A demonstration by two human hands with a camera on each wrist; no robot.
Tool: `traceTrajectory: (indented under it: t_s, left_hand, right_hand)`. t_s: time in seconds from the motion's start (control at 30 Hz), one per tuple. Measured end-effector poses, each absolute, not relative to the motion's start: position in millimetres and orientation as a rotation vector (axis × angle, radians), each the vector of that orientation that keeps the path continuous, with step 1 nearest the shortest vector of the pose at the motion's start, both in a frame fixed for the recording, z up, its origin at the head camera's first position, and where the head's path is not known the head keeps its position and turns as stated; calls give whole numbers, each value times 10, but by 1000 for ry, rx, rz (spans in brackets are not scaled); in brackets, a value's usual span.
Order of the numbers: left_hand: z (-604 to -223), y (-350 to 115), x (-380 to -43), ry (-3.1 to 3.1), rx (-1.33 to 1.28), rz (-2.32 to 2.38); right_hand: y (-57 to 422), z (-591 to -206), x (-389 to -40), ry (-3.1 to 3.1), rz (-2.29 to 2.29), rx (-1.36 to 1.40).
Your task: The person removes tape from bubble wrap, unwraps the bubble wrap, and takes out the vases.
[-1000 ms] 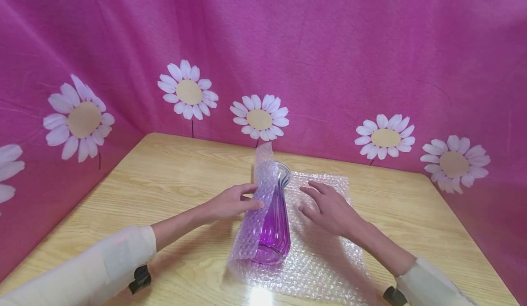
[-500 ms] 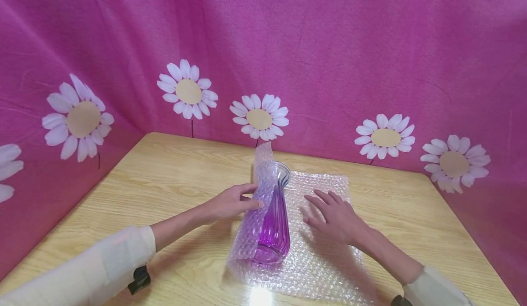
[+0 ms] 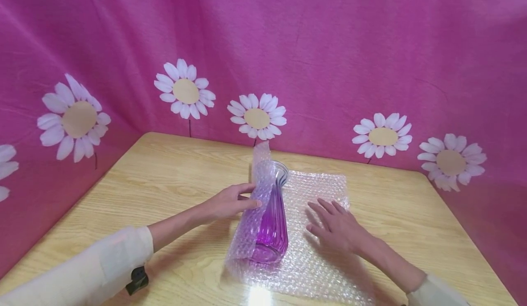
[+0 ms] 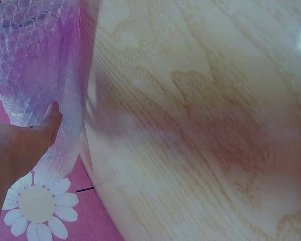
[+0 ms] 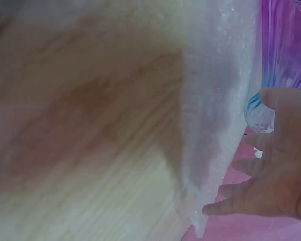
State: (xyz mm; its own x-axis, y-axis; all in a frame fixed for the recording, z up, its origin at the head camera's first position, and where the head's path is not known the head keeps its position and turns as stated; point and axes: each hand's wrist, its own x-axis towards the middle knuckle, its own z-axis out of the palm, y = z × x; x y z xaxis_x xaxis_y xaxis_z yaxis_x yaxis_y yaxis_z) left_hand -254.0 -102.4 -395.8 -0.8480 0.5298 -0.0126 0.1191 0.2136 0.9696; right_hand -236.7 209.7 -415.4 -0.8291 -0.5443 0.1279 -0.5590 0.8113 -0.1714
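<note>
A fluted glass vase (image 3: pixel 275 223), purple below with a clear bluish neck, stands upright on a sheet of bubble wrap (image 3: pixel 306 267). The sheet's left part is folded up against the vase, covering its left side, and a strip of it sticks up behind the rim. My left hand (image 3: pixel 228 203) holds this folded part to the vase, thumb in front and fingers further back, partly hidden. In the left wrist view, the thumb of the left hand (image 4: pixel 22 145) presses the bubbles. Right of the vase, my right hand (image 3: pixel 339 226) is spread over the flat part of the sheet, holding nothing.
The light wooden table (image 3: pixel 181 173) has its back edge against a magenta curtain (image 3: pixel 313 59) printed with white daisies. The curtain also runs along both sides. A bright light reflection shows near the front of the sheet.
My right hand has moved away from the vase, slightly right and toward me, its fingers now lower over the sheet. My left hand keeps its hold on the folded bubble wrap.
</note>
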Motion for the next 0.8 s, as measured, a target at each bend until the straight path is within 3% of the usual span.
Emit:
traceTrajectory:
  t_s: [0.57,0.8]
  left_hand:
    - [-3960,-1032,-2532,2145,616,1679]
    - [-3956,-1014,-2504,2185,569,1690]
  right_hand:
    - [2220,-4263,-2296,-3012,230,1007]
    - [2208,-4267,-2251,-3089,205,920]
